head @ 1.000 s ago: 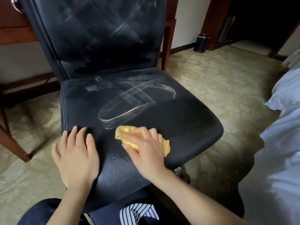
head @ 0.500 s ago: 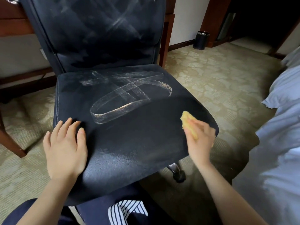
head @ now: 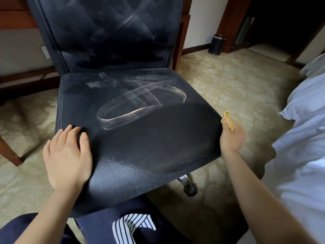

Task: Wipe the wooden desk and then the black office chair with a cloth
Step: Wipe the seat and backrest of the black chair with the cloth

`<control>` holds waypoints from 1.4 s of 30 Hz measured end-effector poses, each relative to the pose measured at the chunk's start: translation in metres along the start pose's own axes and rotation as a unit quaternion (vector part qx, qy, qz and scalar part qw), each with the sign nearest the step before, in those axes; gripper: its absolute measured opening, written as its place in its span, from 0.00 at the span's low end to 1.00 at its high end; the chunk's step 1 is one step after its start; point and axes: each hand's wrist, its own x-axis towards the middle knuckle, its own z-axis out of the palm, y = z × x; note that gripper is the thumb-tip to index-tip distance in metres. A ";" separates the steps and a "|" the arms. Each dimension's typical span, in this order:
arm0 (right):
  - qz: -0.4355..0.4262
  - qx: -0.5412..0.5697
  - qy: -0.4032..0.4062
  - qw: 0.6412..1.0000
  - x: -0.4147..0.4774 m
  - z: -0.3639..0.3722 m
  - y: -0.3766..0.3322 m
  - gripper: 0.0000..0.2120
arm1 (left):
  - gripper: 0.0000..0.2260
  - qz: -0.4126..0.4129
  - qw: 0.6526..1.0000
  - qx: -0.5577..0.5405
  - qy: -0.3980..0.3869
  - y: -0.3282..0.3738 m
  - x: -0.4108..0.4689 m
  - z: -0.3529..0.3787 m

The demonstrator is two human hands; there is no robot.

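Right hand (head: 231,136) pinches cloth (head: 228,120) at chair (head: 149,147) seat's right edge; left hand (head: 67,152) flat, fingers (head: 70,128) spread, on front-left. Dusty streaks (head: 140,95) lie back-left of cloth, long axis across seat, left hand slightly nearer. Right grip mostly hidden; desk (head: 15,23) cut off; only 1 caster (head: 190,190) shows.

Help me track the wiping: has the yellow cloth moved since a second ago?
Yes. The right hand has carried the yellow cloth rightward, from just below the looped wipe streak on the chair seat to the seat's right edge.
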 end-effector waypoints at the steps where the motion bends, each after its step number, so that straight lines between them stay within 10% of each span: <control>1: -0.005 0.012 0.016 1.000 -0.011 0.000 0.003 0.12 | 0.23 -0.001 1.000 -0.001 0.002 -0.001 0.000 0.000; 12: -0.231 0.001 -0.018 0.973 -0.191 0.016 -0.021 0.14 | 0.24 -0.004 1.000 -0.027 0.001 -0.006 0.010 -0.003; 26: -0.581 -0.041 -0.219 0.783 -0.231 0.033 -0.082 0.14 | 0.22 -0.046 0.993 -0.111 0.011 -0.011 0.010 -0.006; 36: -0.388 -0.146 -0.207 0.886 -0.120 0.007 -0.040 0.14 | 0.18 -0.062 0.987 -0.149 0.026 -0.015 0.010 -0.011; 42: -0.393 -0.202 -0.233 0.866 -0.096 0.070 -0.100 0.14 | 0.22 -0.112 0.976 -0.183 0.036 -0.017 0.008 -0.011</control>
